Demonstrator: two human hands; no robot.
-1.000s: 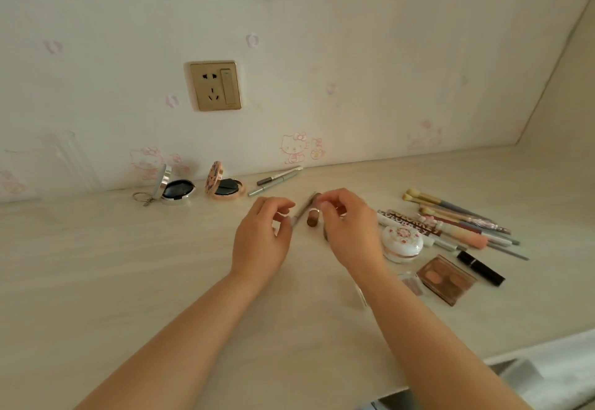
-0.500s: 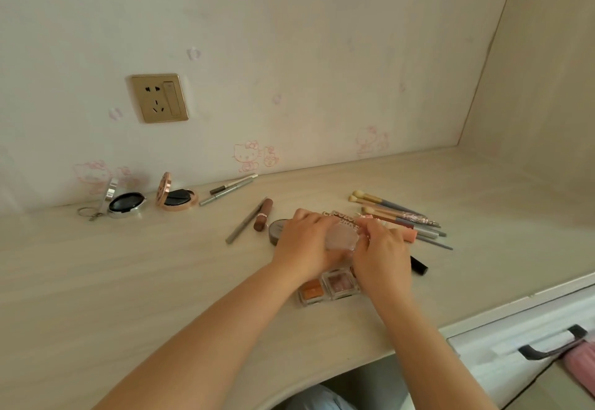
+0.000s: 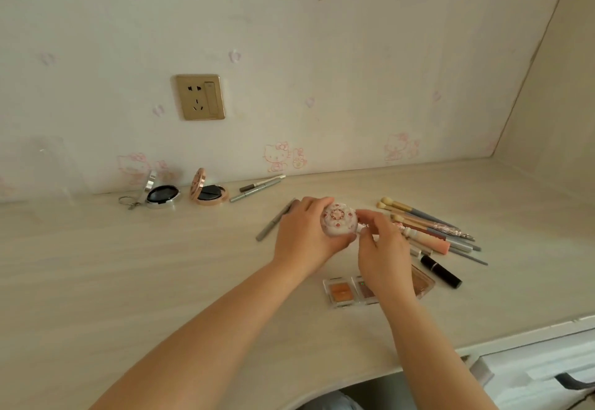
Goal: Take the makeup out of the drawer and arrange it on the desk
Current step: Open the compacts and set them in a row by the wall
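My left hand (image 3: pixel 302 235) grips a round white compact (image 3: pixel 338 219) with a red flower pattern, lifted above the desk (image 3: pixel 128 281). My right hand (image 3: pixel 383 255) pinches the compact's right edge with its fingertips. Behind my right hand lies a bunch of brushes and pencils (image 3: pixel 428 226) and a black lipstick (image 3: pixel 441 271). Small eyeshadow pans (image 3: pixel 341 292) and a brown palette (image 3: pixel 423 282) lie below my right hand. A grey pencil (image 3: pixel 273 221) lies left of my left hand.
Two open mirror compacts (image 3: pixel 161 194) (image 3: pixel 209 192) and two pencils (image 3: pixel 257 187) sit by the back wall. A gold socket (image 3: pixel 200 97) is on the wall. A white drawer with a dark handle (image 3: pixel 573 380) is at the lower right.
Both hands took the round white compact from the pile on the desk and raised it; it now faces the camera. The small brown tube is now hidden behind my left hand.
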